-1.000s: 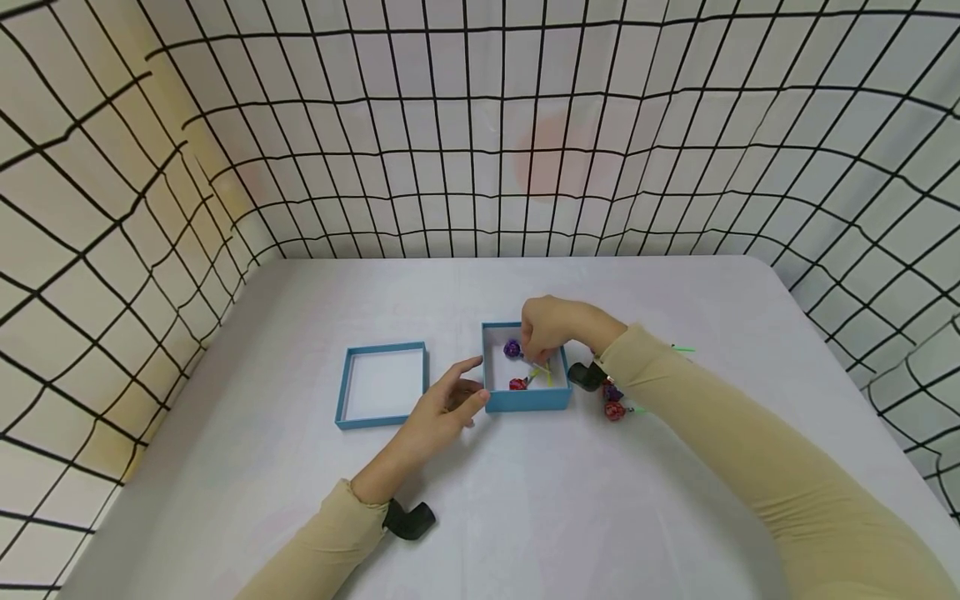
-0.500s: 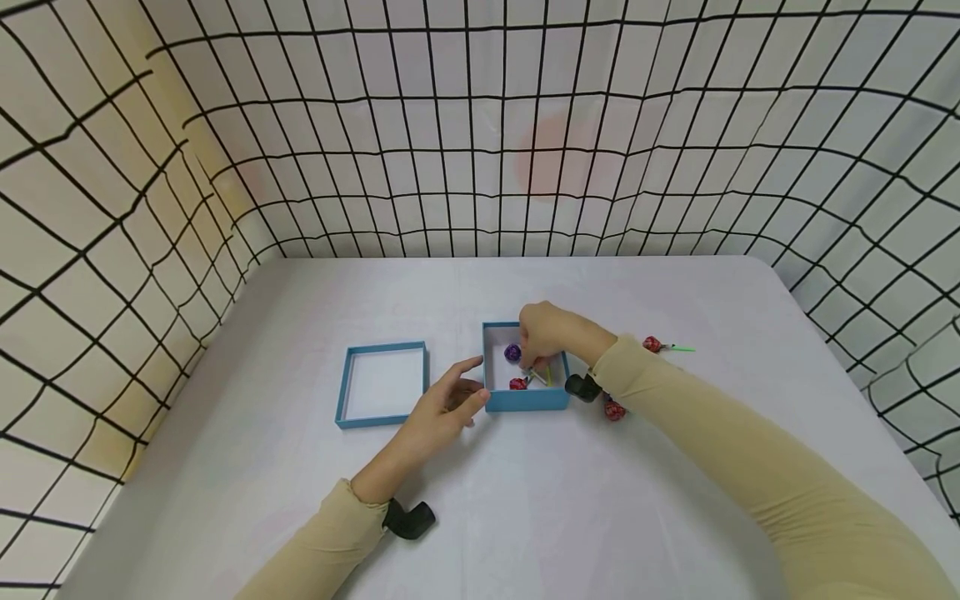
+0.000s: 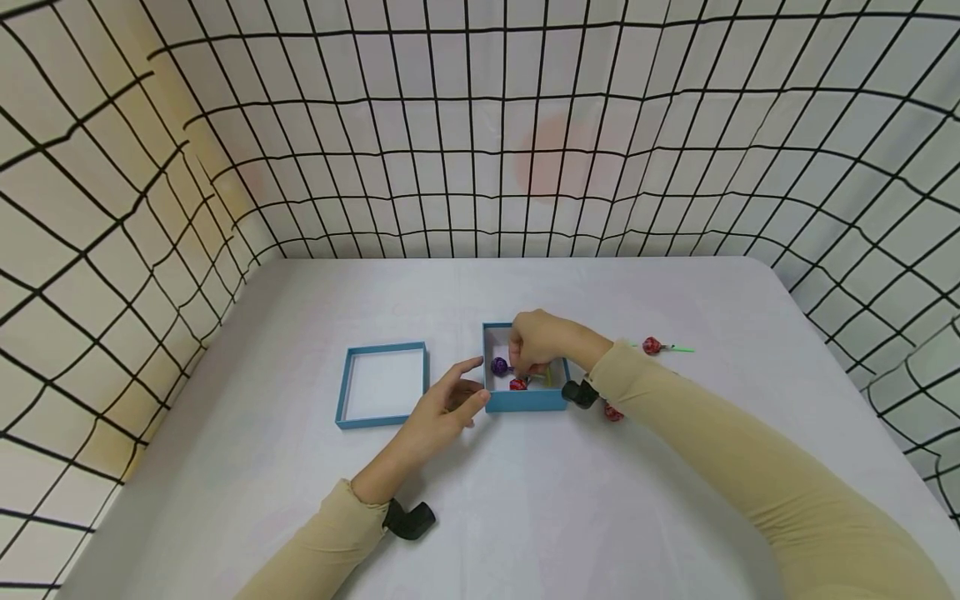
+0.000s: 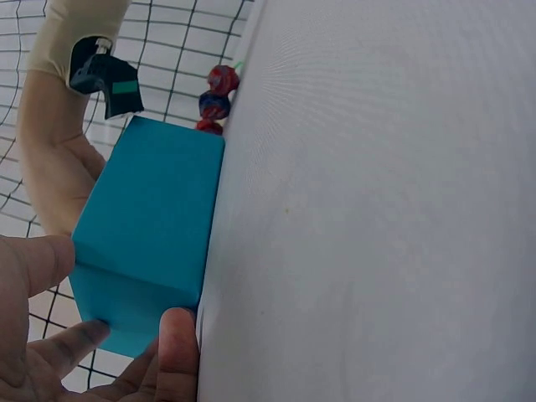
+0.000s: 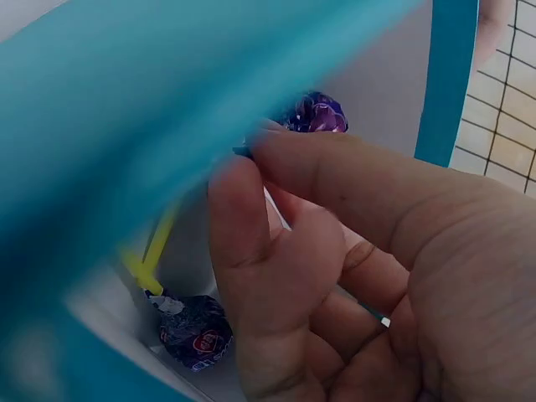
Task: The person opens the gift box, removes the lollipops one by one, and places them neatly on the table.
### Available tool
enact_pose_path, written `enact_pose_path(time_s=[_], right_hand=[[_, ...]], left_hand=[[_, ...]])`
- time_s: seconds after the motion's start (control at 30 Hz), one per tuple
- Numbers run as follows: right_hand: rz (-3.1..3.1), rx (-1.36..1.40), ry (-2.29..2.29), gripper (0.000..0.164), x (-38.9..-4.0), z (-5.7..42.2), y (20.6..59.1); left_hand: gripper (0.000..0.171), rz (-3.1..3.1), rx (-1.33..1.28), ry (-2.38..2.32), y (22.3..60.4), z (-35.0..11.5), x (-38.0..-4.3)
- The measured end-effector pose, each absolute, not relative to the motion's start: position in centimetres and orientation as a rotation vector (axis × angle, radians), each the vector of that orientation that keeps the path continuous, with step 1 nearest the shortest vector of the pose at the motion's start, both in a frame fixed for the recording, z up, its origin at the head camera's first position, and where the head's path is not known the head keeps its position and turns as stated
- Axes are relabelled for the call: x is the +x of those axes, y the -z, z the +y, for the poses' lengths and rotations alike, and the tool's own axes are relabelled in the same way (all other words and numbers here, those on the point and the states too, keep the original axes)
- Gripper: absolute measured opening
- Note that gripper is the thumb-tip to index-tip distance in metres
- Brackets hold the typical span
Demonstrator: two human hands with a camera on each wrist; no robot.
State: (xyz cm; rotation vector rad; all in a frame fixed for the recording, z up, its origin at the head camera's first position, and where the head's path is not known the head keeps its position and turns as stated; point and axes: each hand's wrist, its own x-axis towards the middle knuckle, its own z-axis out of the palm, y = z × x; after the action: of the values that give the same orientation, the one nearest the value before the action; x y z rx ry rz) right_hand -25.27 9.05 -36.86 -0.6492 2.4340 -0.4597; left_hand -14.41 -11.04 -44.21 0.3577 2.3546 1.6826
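Purple lollipop (image 3: 499, 367), apparently pinched by right hand (image 3: 551, 340), has been shifted nearer left edge of box (image 3: 527, 401); that edge touched by spread left hand (image 3: 437, 412).

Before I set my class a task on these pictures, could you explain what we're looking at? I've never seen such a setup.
There is no robot here: these are a person's own two hands. The wide view comes from a camera worn on the head, looking forward and down; the two close ones come from cameras on each wrist. On the white table lie an open blue box, a shallow blue tray, perhaps its lid, and, to the right, wrapped lollipops. The left hand touches the box; the right hand, inside it, seems to pinch a purple-wrapped lollipop by its stick.
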Motion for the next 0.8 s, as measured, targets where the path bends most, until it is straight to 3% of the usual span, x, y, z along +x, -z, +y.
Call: enact_pose_path(time_s=[0.8], right_hand=[[2.455, -0.766, 0.336, 0.005, -25.23, 9.04, 36.35]], left_hand=[[0.054, 2.345, 0.339, -1.69, 44.14, -10.96, -14.39]])
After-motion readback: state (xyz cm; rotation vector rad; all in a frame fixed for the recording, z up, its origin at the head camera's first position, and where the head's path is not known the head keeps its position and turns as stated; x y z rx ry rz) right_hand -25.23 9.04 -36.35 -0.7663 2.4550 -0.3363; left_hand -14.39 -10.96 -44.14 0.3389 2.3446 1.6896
